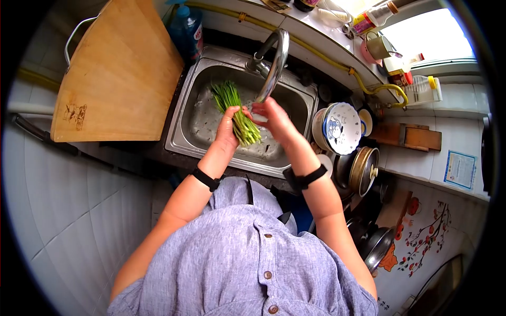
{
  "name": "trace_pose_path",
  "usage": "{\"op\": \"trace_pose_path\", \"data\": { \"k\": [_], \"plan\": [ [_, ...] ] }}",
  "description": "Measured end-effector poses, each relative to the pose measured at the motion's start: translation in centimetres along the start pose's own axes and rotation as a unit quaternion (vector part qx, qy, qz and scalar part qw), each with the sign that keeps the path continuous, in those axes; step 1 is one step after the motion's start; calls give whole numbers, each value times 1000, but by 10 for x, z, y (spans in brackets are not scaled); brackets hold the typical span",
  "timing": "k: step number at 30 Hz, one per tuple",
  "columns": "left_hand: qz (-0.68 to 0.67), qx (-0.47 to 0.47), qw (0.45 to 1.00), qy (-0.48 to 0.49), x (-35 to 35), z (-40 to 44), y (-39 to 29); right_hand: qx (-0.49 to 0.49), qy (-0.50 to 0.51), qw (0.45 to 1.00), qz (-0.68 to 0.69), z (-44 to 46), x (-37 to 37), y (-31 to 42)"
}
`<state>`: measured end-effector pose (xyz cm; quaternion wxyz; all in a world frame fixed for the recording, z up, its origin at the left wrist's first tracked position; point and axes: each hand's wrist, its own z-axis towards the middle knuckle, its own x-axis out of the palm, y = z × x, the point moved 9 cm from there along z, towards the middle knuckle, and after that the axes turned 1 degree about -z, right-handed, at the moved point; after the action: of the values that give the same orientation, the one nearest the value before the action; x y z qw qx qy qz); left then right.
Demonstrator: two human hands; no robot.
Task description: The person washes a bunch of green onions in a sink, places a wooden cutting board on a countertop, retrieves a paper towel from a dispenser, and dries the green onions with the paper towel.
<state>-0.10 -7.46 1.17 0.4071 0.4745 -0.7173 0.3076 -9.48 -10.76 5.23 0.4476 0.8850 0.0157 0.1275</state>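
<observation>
A bundle of thin green stalks (pixel 234 108) is held over the steel sink (pixel 184 131), its darker tips toward the back left and its pale ends toward me. My left hand (pixel 227 126) is closed round the lower left side of the bundle. My right hand (pixel 271 118) is just right of the stalks, under the mouth of the curved faucet (pixel 279 58), with its fingers bent and apart and nothing visible in them. Small dark bits lie on the sink floor.
A large wooden board (pixel 121 73) stands left of the sink, beside a blue bottle (pixel 187 31). Stacked bowls (pixel 341 129) and lidded pots (pixel 363 171) are at the right. Jars and cups line the window ledge (pixel 316 31).
</observation>
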Motion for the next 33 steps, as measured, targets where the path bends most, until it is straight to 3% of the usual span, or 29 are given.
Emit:
{"op": "trace_pose_path", "data": {
  "k": [1,2,3,4,7,10,11,13,14,15,16,18,20,22,24,28,30,32,33],
  "plan": [
    [6,11,1000,1,-19,11,7,-34,3,996,-86,-8,14,2],
    [79,56,992,-84,-37,10,7,-68,6,983,-171,-16,29,6],
    [78,75,991,-78,-36,10,7,-122,23,961,-248,-31,50,17],
    [77,94,990,-72,-38,10,6,-248,-30,870,-426,-36,54,22],
    [65,8,996,-68,-23,-3,17,-323,-95,767,-547,-55,67,22],
    [86,-34,994,-65,-8,-16,18,-307,-106,709,-626,-62,78,20],
    [102,-37,992,-72,-18,-8,18,-300,-102,742,-590,-59,73,19],
    [142,-37,987,-62,-17,0,14,-258,-16,879,-401,-38,47,11],
    [100,-112,987,-58,-35,20,23,-233,26,927,-294,-36,34,4],
    [117,-132,984,-16,-28,28,15,-206,-32,953,-219,-41,7,-2],
    [135,-151,979,28,-12,30,8,-208,-79,943,-249,-51,-9,3],
    [109,-149,983,-17,1,34,-10,-203,-160,920,-295,-78,-40,13],
    [2,-206,979,-4,36,22,-12,-165,-171,950,-203,-94,-73,-16],
    [91,-198,975,34,60,2,-24,-152,-202,940,-227,-122,-94,-30],
    [103,-200,974,1,62,-26,-28,-141,-231,936,-225,-150,-110,-49],
    [361,-151,920,-11,-40,-47,-49,-126,-268,950,-99,-204,-142,-107],
    [427,-211,876,-73,-131,-67,-56,-129,-284,949,-46,-241,-150,-128],
    [444,-260,846,-141,-169,-109,-50,-129,-320,938,-27,-285,-160,-150],
    [438,-243,841,-203,-182,-120,-56,-125,-329,936,25,-308,-162,-162]
  ]
}}
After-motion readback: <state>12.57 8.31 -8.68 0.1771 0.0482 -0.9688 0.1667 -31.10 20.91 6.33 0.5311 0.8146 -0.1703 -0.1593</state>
